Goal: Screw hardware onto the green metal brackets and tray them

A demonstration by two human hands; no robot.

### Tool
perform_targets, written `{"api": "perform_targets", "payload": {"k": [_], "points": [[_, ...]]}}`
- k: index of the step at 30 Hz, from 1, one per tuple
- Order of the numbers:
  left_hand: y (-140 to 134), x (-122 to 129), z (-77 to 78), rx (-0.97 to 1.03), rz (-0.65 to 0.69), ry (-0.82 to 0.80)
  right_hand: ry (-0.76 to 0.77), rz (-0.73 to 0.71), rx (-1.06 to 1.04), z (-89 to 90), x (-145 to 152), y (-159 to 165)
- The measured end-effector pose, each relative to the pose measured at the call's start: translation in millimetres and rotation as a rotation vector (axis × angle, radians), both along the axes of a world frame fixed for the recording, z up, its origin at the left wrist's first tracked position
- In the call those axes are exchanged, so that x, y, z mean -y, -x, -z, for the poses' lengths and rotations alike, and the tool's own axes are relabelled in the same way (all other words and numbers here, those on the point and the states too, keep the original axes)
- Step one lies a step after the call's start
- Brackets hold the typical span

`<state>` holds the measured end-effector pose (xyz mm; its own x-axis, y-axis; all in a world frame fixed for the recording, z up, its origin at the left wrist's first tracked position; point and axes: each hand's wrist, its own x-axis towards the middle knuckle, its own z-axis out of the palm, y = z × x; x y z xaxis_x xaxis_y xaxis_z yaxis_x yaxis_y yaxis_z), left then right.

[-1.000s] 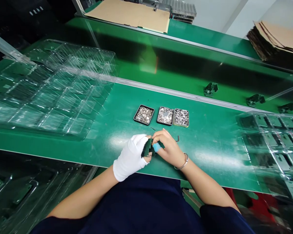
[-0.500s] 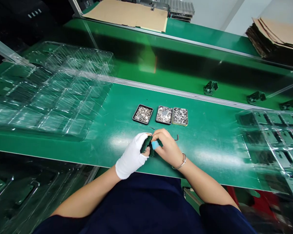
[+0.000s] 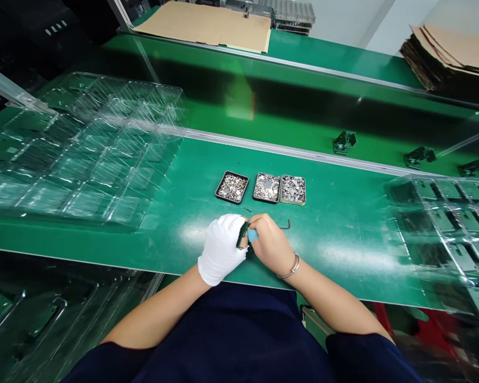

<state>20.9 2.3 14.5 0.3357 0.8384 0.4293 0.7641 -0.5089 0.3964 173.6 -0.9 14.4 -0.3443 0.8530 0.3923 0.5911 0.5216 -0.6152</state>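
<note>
The gloved left hand [image 3: 223, 250] is closed around a dark green part [image 3: 243, 232] just below the centre of the frame, apparently to steady it while leaving its right side accessible. The bare right hand [image 3: 272, 244] has its fingers drawn narrow at that side; whether they grip anything is hidden. Three trays [image 3: 293, 203] of small metal pieces sit just above on the surface [image 3: 343, 223], presumably for short reach; an L-shaped key [image 3: 289, 224] lies beside the right hand.
</note>
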Motion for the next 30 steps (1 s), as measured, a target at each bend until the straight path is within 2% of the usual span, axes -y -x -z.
{"api": "perform_targets", "payload": {"k": [3,6,8,10,14,17,22,25,28,30], "points": [[-2.7,2.2,2.4,0.080,-0.002,0.023,0.064,0.019,-0.013,-0.4,-3.9,-2.8],[1.5,2.3,7.8,0.215,0.050,0.155,0.160,-0.008,-0.094,-6.0,-9.0,-8.3],[6.7,2.0,13.0,0.275,0.075,0.238,0.174,-0.026,-0.109,-11.1,-14.8,-17.1],[12.2,1.9,18.5,0.307,0.076,0.311,0.145,0.016,-0.080,-16.9,-24.9,-32.3],[19.0,2.3,24.6,0.340,0.034,0.455,0.147,0.206,0.137,-28.4,-56.9,-70.6],[20.3,3.1,23.6,0.364,0.051,0.499,0.204,0.228,0.420,-33.9,-79.7,-83.2],[24.4,3.4,21.5,0.443,0.110,0.478,0.140,0.063,0.773,-30.6,-99.2,-59.1],[31.6,2.8,24.7,0.490,0.097,0.474,0.148,0.064,0.913,-22.7,-105.5,-43.0],[39.5,2.1,30.2,0.537,0.078,0.497,0.176,0.070,0.909,-15.1,-110.7,-39.0],[42.5,1.7,32.6,0.568,0.065,0.521,0.181,0.092,0.814,-11.1,-113.0,-41.4]]}}
